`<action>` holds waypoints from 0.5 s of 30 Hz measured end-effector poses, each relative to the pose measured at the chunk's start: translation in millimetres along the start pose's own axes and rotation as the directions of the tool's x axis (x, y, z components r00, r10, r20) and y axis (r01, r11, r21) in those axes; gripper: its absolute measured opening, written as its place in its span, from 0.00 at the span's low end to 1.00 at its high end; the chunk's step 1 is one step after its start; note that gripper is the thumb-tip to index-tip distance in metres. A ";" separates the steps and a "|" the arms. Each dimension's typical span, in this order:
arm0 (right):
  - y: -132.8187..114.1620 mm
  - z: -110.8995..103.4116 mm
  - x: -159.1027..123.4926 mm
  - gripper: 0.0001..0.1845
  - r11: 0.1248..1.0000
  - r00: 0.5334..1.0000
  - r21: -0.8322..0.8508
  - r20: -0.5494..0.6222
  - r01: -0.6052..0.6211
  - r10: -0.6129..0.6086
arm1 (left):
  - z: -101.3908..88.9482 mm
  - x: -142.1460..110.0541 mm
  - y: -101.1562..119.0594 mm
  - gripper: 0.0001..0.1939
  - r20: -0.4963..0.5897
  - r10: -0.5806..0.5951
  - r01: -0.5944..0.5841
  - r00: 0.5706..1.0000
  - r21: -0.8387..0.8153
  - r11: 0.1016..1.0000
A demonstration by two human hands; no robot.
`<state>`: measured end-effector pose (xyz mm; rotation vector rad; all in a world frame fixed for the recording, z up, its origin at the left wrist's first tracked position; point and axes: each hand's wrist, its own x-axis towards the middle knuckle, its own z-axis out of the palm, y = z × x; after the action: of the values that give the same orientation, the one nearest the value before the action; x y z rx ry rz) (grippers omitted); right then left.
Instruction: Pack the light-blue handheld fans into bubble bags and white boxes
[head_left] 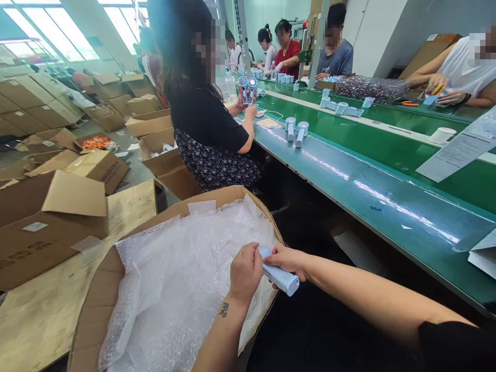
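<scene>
Both of my hands are on a light blue handheld fan (282,279), held above the right edge of a carton full of bubble wrap (174,289). My left hand (247,271) is closed around its far end and hides that part. With thumb on top and fingers beneath, my right hand (289,260) grips the handle near its middle. The blunt end of the handle points toward me and to the right.
Two similar fans (297,132) stand on the green workbench (349,181) to my right. A co-worker in black (213,124) sits ahead, holding two fans. Open cartons (54,222) crowd the left floor. Across the bench, other people work beside a bubble-wrap bundle (368,88).
</scene>
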<state>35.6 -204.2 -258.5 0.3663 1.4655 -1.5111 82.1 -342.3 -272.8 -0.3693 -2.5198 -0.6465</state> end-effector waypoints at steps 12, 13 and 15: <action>-72.0 -6.6 -16.3 0.05 0.480 0.974 -0.865 0.040 0.146 -0.225 | -32.3 27.6 -5.4 0.12 0.269 -0.479 0.548 0.835 -0.344 0.762; -82.0 -8.4 -23.4 0.04 0.438 0.967 -0.886 0.045 0.154 -0.250 | -35.8 34.2 -3.6 0.12 0.322 -0.504 0.596 0.802 -0.362 0.717; -102.0 -13.5 -39.9 0.04 0.391 0.946 -0.902 0.055 0.184 -0.318 | -43.1 48.7 0.3 0.13 0.390 -0.512 0.640 0.765 -0.380 0.667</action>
<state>-29.4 -194.6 -169.9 -0.4724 2.2864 -0.6726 59.2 -357.7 -213.9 0.2447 -2.6769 -1.6153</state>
